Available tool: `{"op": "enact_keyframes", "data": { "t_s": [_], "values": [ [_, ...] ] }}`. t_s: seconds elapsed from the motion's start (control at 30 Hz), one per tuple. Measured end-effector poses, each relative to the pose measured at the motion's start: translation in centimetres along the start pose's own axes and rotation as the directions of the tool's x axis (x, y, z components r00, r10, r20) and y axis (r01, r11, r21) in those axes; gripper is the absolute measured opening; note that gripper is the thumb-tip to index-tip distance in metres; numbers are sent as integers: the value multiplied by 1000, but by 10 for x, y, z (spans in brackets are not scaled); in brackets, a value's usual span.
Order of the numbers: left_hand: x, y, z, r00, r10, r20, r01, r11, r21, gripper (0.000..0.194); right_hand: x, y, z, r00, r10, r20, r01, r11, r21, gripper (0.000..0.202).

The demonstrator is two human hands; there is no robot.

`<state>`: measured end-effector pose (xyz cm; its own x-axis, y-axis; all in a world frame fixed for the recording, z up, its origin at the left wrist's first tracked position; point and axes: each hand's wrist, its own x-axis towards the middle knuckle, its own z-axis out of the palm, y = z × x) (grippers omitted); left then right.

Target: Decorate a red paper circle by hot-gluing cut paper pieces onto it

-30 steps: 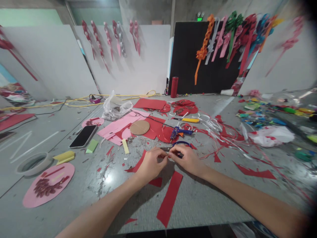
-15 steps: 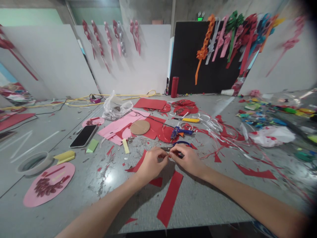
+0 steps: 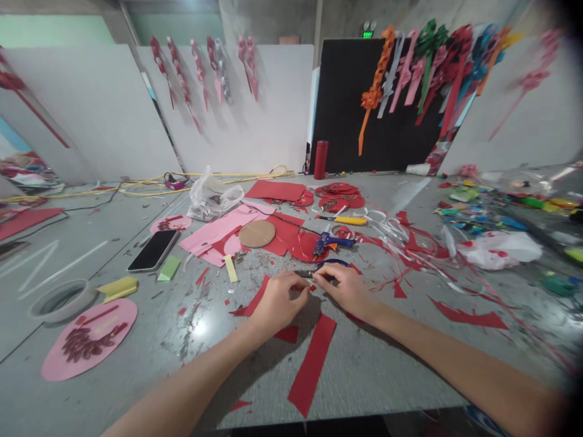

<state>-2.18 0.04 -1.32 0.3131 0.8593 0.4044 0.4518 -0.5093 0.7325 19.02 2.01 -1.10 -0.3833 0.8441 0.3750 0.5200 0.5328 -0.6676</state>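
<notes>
Bare hands meet over a littered gray bench (image 3: 182,388), the left hand (image 3: 280,301) and right hand (image 3: 348,292) bracketing a tiny red scrap (image 3: 312,287). The scrap lies at two o'clock from the left grip and six o'clock from the right, close to both fingertips; it is too small to show a long axis or which hand is nearer. Thumb and fingers bend toward one another in each grip, but whether either pinches the scrap cannot be told. Just beyond, scissors (image 3: 304,274) lie along a nine-to-three line, dark metal blades toward nine, blue handles partly behind the right hand. At six o'clock, a flat, matte red strip (image 3: 312,364) slants from one to seven, its ends unevenly cut. A blue glue gun (image 3: 334,241) rests near twelve, a round, tan cardboard disc (image 3: 257,234) toward eleven and a glossy black phone (image 3: 153,250) at ten. At eight, a smooth pink oval (image 3: 116,318) carries dark red, petal-like pieces (image 3: 82,347).
</notes>
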Motion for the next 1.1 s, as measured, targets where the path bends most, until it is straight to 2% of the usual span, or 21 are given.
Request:
{"op": "enact_keyframes", "data": {
  "t_s": [0.2,0.5,0.67,0.9,1.1],
  "values": [
    [1,-2,0,1000,-8,-5,8,1000,7,14,0,-1,0,997,-36,62,34,999,37,28],
    [1,-2,0,1000,3,-16,-3,1000,14,14,-2,-4,1,996,-61,58,60,998,22,31],
    [1,0,-2,1000,-8,-18,8,1000,-2,14,-1,-4,-1,999,-16,27,15,999,36,34],
    [1,0,-3,997,-21,-81,21,1000,1,10,-1,-6,-3,995,-15,99,4,994,107,33],
    [2,1,-3,995,-29,-97,28,1000,-7,14,-1,-6,1,998,-16,63,8,993,122,33]
  ]
}}
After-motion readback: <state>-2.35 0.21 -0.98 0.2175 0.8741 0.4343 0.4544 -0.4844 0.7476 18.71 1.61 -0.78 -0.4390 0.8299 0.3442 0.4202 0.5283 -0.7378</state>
